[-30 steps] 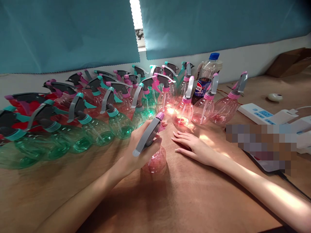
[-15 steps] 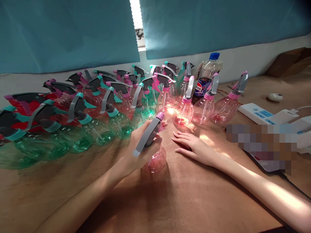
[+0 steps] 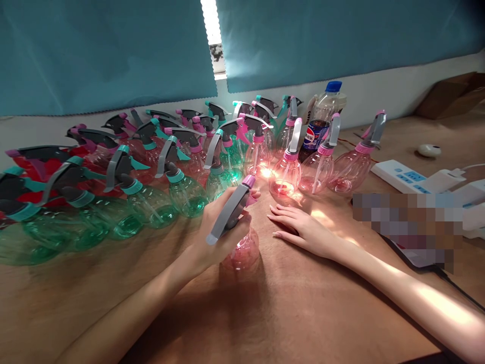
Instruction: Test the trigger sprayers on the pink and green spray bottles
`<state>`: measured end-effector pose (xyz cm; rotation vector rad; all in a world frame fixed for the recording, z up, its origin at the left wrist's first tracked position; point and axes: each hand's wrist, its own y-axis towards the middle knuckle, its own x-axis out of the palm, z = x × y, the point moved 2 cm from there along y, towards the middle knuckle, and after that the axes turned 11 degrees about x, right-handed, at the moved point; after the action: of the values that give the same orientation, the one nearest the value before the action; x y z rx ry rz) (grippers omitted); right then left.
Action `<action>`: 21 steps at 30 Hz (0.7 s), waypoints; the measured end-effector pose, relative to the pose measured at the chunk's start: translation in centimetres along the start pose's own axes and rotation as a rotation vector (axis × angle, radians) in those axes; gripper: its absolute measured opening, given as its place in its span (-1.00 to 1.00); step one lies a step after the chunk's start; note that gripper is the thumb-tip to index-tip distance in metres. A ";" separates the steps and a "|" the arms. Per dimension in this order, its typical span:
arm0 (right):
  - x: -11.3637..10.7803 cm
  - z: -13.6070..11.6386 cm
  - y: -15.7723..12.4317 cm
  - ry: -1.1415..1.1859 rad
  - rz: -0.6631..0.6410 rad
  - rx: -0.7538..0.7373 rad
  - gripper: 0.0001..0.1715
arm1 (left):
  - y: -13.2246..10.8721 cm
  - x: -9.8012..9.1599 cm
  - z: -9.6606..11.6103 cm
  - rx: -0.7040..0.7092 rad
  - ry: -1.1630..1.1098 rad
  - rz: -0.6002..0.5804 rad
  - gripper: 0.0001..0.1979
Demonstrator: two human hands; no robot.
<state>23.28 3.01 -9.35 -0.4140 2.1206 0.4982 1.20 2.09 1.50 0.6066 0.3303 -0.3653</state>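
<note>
My left hand (image 3: 223, 222) is closed around the neck of a pink spray bottle (image 3: 243, 253) that stands upright on the table (image 3: 288, 308). The bottle's grey sprayer head with its pink nozzle rises above my fingers; my hand hides the collar. To the right, my right hand (image 3: 299, 227) lies flat on the tabletop, fingers stretched out, holding nothing. Just beyond its fingertips stands another pink spray bottle (image 3: 285, 179), in bright sunlight. Two more pink bottles stand beside that one, the farther (image 3: 350, 169) at the right end.
Rows of green spray bottles (image 3: 153, 205) and pink ones fill the left and back. Behind the pink bottles stands a cola bottle (image 3: 317, 134). At right are a white power strip (image 3: 397, 174), a white earbud case (image 3: 429, 150), a blurred-out device and a cardboard box (image 3: 450, 98).
</note>
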 end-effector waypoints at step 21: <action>-0.1 -0.1 0.0 0.013 0.010 -0.001 -0.49 | 0.3 -0.3 0.9 0.108 0.105 0.034 -0.94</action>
<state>23.25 2.94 -9.20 -0.4083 2.1358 0.5034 1.22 1.82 2.50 0.7381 0.4019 -0.3204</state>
